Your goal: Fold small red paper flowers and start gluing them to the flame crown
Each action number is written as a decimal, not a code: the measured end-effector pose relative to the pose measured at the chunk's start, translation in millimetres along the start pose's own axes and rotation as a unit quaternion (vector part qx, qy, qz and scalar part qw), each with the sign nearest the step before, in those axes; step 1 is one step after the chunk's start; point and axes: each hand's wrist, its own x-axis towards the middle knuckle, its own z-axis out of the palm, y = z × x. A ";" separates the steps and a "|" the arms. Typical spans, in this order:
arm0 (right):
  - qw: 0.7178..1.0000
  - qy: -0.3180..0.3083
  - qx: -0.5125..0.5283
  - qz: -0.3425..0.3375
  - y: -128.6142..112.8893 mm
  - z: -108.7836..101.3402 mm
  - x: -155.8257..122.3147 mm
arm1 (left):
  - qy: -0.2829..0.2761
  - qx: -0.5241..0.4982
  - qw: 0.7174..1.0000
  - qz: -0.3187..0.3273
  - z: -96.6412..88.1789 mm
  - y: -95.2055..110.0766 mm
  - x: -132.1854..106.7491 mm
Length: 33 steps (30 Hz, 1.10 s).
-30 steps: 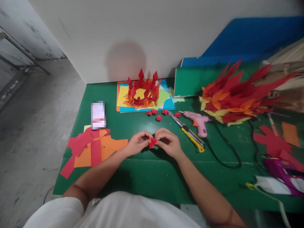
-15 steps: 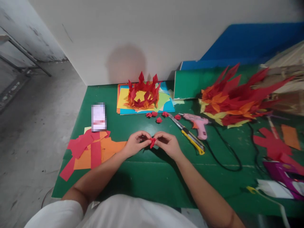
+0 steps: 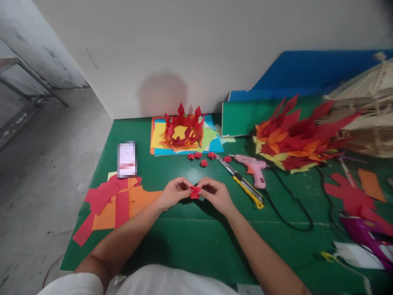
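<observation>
A small folded red paper piece [image 3: 194, 191] is pinched between both my hands over the green table [image 3: 190, 241]. My left hand [image 3: 174, 192] grips its left side with curled fingers. My right hand [image 3: 215, 194] pinches its right side. Several similar small red folded pieces [image 3: 203, 157] lie farther back, in front of a red and orange paper crown [image 3: 182, 128] that rests on a stack of coloured sheets [image 3: 215, 144].
Red and orange paper scraps [image 3: 116, 201] and a phone [image 3: 127, 159] lie to the left. A yellow utility knife [image 3: 242, 182] and pink glue gun [image 3: 254, 168] with black cord are right. A large red-orange paper flame [image 3: 301, 135], a stick structure [image 3: 368, 106] and purple item [image 3: 365, 231] crowd the right side.
Both hands kept folding the red piece, which now lies flatter between the fingers. The view tilted so the table sits lower in frame.
</observation>
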 end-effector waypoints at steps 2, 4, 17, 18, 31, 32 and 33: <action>0.999 -0.009 0.005 0.036 -0.4 0.1 0.8 | 0.016 0.022 0.998 0.052 -0.7 -2.9 0.7; 0.998 -0.016 0.014 0.064 -0.1 0.2 1.3 | 0.028 0.058 0.993 0.101 -1.0 -5.4 1.1; 1.000 0.011 0.008 0.001 0.7 -0.4 0.8 | 0.039 0.060 0.997 0.016 0.0 -2.7 0.3; 0.999 0.010 0.028 0.013 1.5 -0.1 0.7 | 0.033 0.040 0.999 -0.014 0.1 -1.6 1.0; 0.961 -0.052 0.177 0.208 4.0 0.2 2.0 | 0.017 -0.033 0.991 -0.132 -1.2 5.8 1.3; 0.954 -0.065 0.193 0.218 5.0 0.1 2.2 | 0.006 -0.045 0.988 -0.148 -2.1 6.9 1.1; 0.948 -0.076 0.207 0.229 6.2 -0.1 2.5 | -0.001 -0.056 0.985 -0.164 -2.9 7.9 0.8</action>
